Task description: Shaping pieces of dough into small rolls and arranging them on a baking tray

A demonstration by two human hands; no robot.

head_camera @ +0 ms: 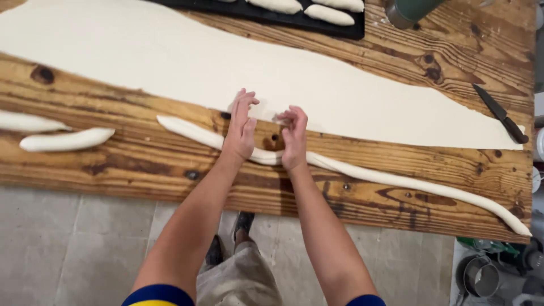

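Resting side by side on a wooden table (141, 164), both hands meet a long dough rope (396, 180) running under the palms. Left hand (241, 127) lies flat, fingers straight and close together, tips at the near edge of a wide dough sheet (170, 56). Right hand (293, 136) curls, fingers bent together at that same edge (whether they pinch it, I cannot tell). A knife (501, 114) lies far right of the fingers; two short dough pieces (65, 140) lie far left.
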